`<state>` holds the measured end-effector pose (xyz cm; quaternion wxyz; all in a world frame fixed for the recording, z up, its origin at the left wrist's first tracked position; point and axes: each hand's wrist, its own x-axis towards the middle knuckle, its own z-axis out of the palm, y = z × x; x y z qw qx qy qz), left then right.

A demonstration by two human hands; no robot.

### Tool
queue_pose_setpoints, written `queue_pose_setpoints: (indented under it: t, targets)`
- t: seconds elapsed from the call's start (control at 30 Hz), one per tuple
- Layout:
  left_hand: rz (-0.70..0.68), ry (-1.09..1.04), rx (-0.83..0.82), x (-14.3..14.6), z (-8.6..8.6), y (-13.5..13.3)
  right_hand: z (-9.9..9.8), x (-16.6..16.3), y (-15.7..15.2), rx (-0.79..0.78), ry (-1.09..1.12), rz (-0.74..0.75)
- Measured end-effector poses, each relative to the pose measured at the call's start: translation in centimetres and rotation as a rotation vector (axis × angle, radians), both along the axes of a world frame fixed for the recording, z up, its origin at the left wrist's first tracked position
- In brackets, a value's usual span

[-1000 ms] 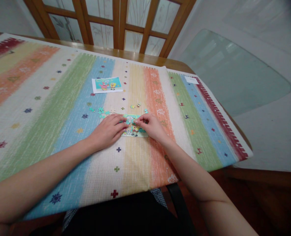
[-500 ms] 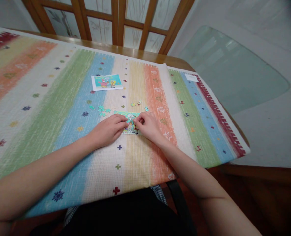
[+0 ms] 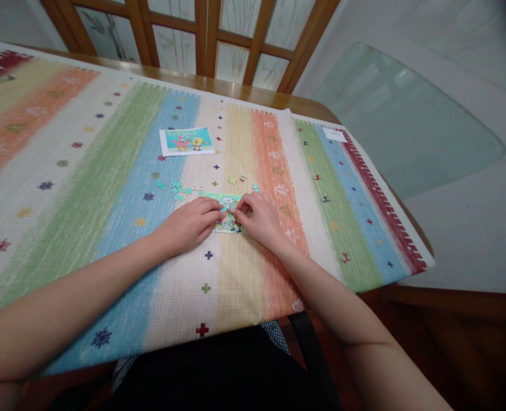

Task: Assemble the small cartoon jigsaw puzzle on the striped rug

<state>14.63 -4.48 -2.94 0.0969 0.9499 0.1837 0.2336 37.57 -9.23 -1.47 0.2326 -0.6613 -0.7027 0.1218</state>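
A: Striped cloth (image 3: 235, 285) over a wooden worktop (image 3: 270, 98), panelled doors (image 3: 203, 43) behind. Where is the puzzle (image 3: 228, 226)?

B: Flat on the cloth, between the hands and partly covered by them. Loose pieces (image 3: 176, 187) and a picture card (image 3: 187, 141) lie beyond.

A: State of the hands?

B: Left hand (image 3: 195, 224): fingers bent, tips at the puzzle's left part. Right hand (image 3: 259, 217): thumb and forefinger close together over it. Whether either pinches a piece, I cannot tell.
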Motion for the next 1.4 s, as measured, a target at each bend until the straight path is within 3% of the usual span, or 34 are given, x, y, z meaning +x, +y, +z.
queue_pose_setpoints:
  t: [0.17, 0.4, 0.97, 1.07, 1.17, 1.4]
  targets:
    - [-0.011, -0.002, -0.028, 0.0, 0.1, 0.0, 1.2, 1.9, -0.5, 0.082, -0.015, 0.153]
    - [-0.006, -0.005, -0.016, 0.1, 0.1, 0.0, 2.1, 2.2, -2.7, 0.066, -0.292, 0.342]
    - [0.009, 0.179, 0.137, 0.5, 1.2, -0.2, 1.7, 2.0, -3.3, 0.094, -0.387, 0.339]
    - [0.018, 0.189, 0.129, 0.7, 1.3, -0.2, 1.8, 2.8, -2.0, 0.098, -0.312, 0.307]
    - [0.021, 0.187, 0.133, 0.8, 1.2, -0.2, 1.8, 4.2, 0.9, 0.098, -0.247, 0.158]
    - [0.037, 0.141, 0.127, 0.9, 0.7, -0.2, 2.1, 5.0, 7.5, -0.001, -0.364, 0.014]
